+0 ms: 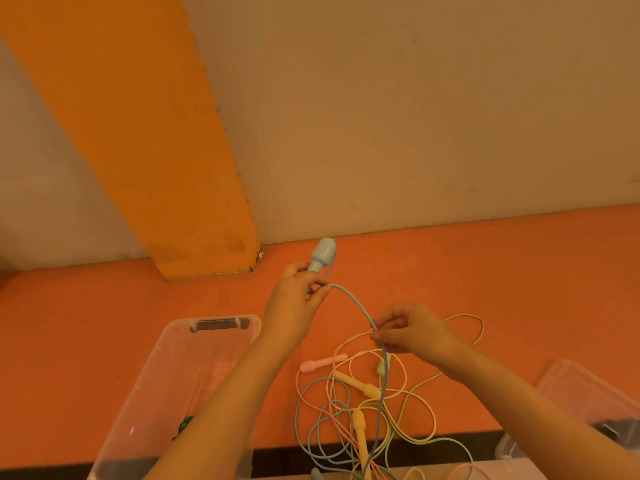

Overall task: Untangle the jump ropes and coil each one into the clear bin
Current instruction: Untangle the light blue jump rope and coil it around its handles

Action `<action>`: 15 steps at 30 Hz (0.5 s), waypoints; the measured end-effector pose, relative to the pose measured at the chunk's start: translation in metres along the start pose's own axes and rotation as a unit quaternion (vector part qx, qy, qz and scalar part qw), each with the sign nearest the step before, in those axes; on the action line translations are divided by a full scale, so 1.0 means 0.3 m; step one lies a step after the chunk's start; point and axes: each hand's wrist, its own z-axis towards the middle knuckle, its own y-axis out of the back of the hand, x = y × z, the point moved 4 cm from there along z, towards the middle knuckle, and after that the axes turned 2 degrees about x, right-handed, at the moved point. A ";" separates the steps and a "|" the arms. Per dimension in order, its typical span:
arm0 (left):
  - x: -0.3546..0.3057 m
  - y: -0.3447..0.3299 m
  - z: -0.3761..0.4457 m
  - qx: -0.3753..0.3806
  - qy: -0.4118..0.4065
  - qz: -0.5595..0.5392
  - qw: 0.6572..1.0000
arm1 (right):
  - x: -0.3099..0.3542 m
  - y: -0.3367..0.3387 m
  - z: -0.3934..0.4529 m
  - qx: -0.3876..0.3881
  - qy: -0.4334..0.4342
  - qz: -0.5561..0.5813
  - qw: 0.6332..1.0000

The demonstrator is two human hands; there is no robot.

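I see the blue rope (360, 308) in the middle of the frame, going up in an arch from the pile to both hands. My left hand (294, 299) holds the blue handle (322, 254) with fingers curled round it, lifted above the orange surface (519, 271). My right hand (408, 329) pinches the blue cord a little way down, right of the middle.

Under the hands, at the lower middle of the frame, lies the tangle (367, 410). Pink, yellow, green and blue cords loop over each other there. A pink handle (322, 363) and yellow handles (358, 379) lie in it.

The clear bin (173, 348) sits at the lower left. I see no coiled rope in it, only something small and green (185, 424) near my arm, too hidden to name.

So I think the job is just starting. One rope is partly pulled free, and all the ropes still need coiling. Another clear bin (588, 386) pokes in at the lower right.
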 end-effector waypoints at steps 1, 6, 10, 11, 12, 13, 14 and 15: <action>0.009 0.010 0.003 -0.004 0.007 0.000 1.000 | -0.013 0.003 -0.001 0.007 -0.005 -0.019 1.000; 0.033 0.035 0.011 -0.026 0.021 0.005 0.999 | -0.039 0.017 -0.007 0.012 -0.018 -0.003 1.000; 0.030 0.028 0.014 -0.022 0.031 0.010 0.999 | -0.024 0.032 -0.002 -0.030 -0.005 0.057 0.998; 0.028 0.025 0.014 -0.021 0.034 0.008 0.999 | -0.019 0.035 0.000 -0.039 0.001 0.058 0.998; 0.027 0.023 0.014 -0.019 0.035 0.004 0.999 | -0.013 0.037 0.000 -0.047 0.007 0.055 0.997; 0.026 0.020 0.015 -0.018 0.036 -0.002 0.999 | -0.006 0.038 0.000 -0.054 0.013 0.047 0.997; 0.024 0.016 0.015 -0.016 0.036 -0.006 0.999 | 0.002 0.038 -0.001 -0.057 0.020 0.036 0.997; 0.022 0.009 0.016 -0.014 0.035 -0.008 0.999 | 0.009 0.037 -0.001 -0.059 0.026 0.023 0.998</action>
